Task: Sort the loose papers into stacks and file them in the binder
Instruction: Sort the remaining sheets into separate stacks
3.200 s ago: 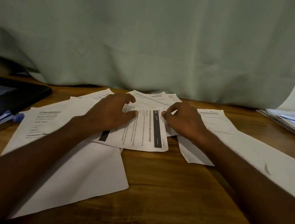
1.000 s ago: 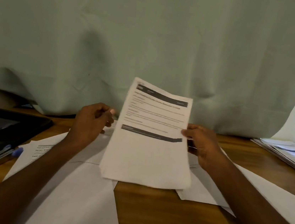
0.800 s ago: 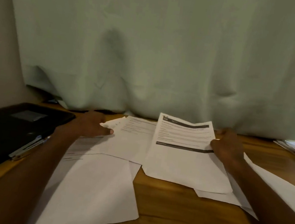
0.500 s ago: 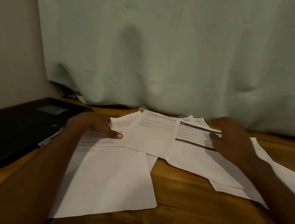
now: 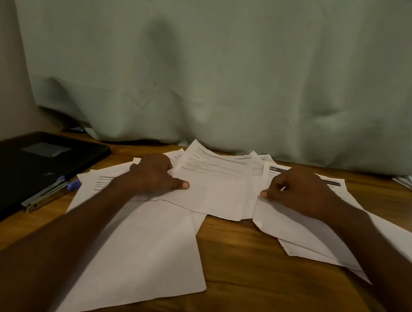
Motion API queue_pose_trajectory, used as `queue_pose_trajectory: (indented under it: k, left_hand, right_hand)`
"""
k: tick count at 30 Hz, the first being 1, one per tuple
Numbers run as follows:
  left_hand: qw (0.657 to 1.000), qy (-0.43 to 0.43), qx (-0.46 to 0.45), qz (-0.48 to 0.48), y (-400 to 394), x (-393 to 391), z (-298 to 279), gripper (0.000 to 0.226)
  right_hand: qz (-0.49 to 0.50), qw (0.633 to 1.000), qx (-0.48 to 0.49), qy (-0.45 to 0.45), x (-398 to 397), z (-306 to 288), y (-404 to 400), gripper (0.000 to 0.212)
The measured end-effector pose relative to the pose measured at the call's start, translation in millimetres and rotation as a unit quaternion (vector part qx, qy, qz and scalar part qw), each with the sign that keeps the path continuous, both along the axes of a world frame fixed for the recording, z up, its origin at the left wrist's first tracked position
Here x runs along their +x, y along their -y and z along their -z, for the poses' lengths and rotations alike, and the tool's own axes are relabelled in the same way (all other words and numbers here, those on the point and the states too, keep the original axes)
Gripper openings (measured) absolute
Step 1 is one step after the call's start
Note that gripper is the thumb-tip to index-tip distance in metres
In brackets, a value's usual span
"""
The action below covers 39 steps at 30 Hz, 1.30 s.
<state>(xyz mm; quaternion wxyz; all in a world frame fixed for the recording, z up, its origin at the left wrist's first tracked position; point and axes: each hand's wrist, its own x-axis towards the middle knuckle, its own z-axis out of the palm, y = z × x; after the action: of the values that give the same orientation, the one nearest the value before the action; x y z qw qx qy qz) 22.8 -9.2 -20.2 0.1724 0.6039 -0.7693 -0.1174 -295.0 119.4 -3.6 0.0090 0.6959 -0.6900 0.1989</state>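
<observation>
Here, loose papers (image 5: 211, 190) lie fanned across the wooden bench (image 5: 250, 270) toward its far edge. The left hand (image 5: 154, 175) grips the left edge of the central sheet, fingers curled, thumb flat on top. The right hand (image 5: 299, 190) pinches the left edge of a dark-headed sheet (image 5: 300, 227). The black binder (image 5: 16, 171) lies closed at the left edge (a pen (image 5: 71, 186) beside it). Bare wood shows along the near edge.

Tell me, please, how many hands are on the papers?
2: the left hand pinches the central sheet at its left edge; the right hand rests on the dark-headed sheet. Neither is hidden.
</observation>
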Motion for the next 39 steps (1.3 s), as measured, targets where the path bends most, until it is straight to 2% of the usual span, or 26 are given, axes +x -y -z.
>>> queue_pose_trajectory:
  k: [2, 4, 6, 7, 8, 10, 13, 16, 19, 22, 23, 25, 27, 29, 30, 31, 33, 35, 37, 39]
  left_hand:
    - [0.999, -0.042, 0.000, -0.002, -1, -2, -1, 0.072]
    - [0.995, -0.099, -0.011, -0.020, 2, -3, 0, 0.050]
    - [0.981, -0.187, -0.039, -0.027, 7, -2, 1, 0.023]
    - [0.968, -0.244, -0.052, -0.016, 7, -1, 1, 0.017]
    - [0.951, -0.304, -0.058, 0.006, 6, 0, -1, 0.015]
    - [0.918, -0.389, -0.048, 0.054, 3, 4, -5, 0.014]
    - [0.890, -0.443, -0.008, 0.109, -3, 3, -8, 0.012]
    - [0.868, -0.479, 0.033, 0.124, -9, -2, -8, 0.010]
    - [0.849, -0.507, 0.061, 0.138, -14, -5, -9, 0.019]
    - [0.830, -0.535, 0.082, 0.135, -13, -5, -10, 0.027]
    - [0.825, -0.541, 0.087, 0.135, -14, -5, -10, 0.025]
    - [0.823, -0.543, 0.095, 0.140, -14, -6, -8, 0.021]
    - [0.841, -0.510, 0.096, 0.149, -14, -9, -10, 0.021]
    - [0.907, -0.376, 0.057, 0.184, -8, 3, -19, 0.019]
    - [0.938, -0.279, 0.039, 0.203, -4, 16, -28, 0.022]
    - [0.962, -0.184, 0.024, 0.199, 0, 36, -38, 0.032]
    - [0.992, -0.034, 0.013, 0.120, 6, 79, -60, 0.056]
    - [0.993, 0.071, 0.063, 0.072, 6, 111, -68, 0.085]
    - [0.971, 0.192, 0.119, 0.074, 2, 125, -64, 0.112]
    - [0.958, 0.216, 0.175, 0.074, -2, 121, -56, 0.107]
  right_hand:
    - [0.005, 1.000, -0.008, 0.007, -2, 5, 3, 0.030]
    - [0.014, 1.000, -0.011, 0.000, 1, 7, 5, 0.026]
    - [0.024, 1.000, -0.016, -0.003, 6, 5, 5, 0.019]
    - [0.034, 0.999, -0.021, 0.007, 7, 7, 5, 0.013]
    - [0.049, 0.998, -0.028, 0.030, 8, 8, 5, 0.009]
    - [0.074, 0.990, -0.045, 0.114, 8, 12, 9, 0.023]
    - [0.080, 0.949, -0.073, 0.297, 10, 13, 11, 0.055]
    - [0.101, 0.901, -0.058, 0.419, 17, 5, 6, 0.065]
    - [0.113, 0.854, -0.077, 0.501, 24, 1, 2, 0.076]
    - [0.146, 0.839, -0.093, 0.517, 24, -3, 0, 0.095]
    - [0.148, 0.834, -0.094, 0.524, 23, -4, 0, 0.094]
    - [0.131, 0.814, -0.085, 0.560, 22, -5, -2, 0.072]
    - [0.110, 0.792, -0.083, 0.595, 18, -2, -2, 0.056]
    - [0.096, 0.788, -0.113, 0.597, 15, 0, -4, 0.046]
    - [0.101, 0.808, -0.145, 0.562, 14, 1, -5, 0.047]
    - [0.114, 0.846, -0.179, 0.489, 13, 2, -4, 0.053]
    - [0.146, 0.922, -0.214, 0.289, 12, 6, -3, 0.071]
    - [0.187, 0.945, -0.197, 0.181, 14, 9, -3, 0.078]
    - [0.226, 0.955, -0.157, 0.113, 18, 9, -3, 0.076]
    - [0.251, 0.960, -0.119, 0.035, 24, 8, -4, 0.066]
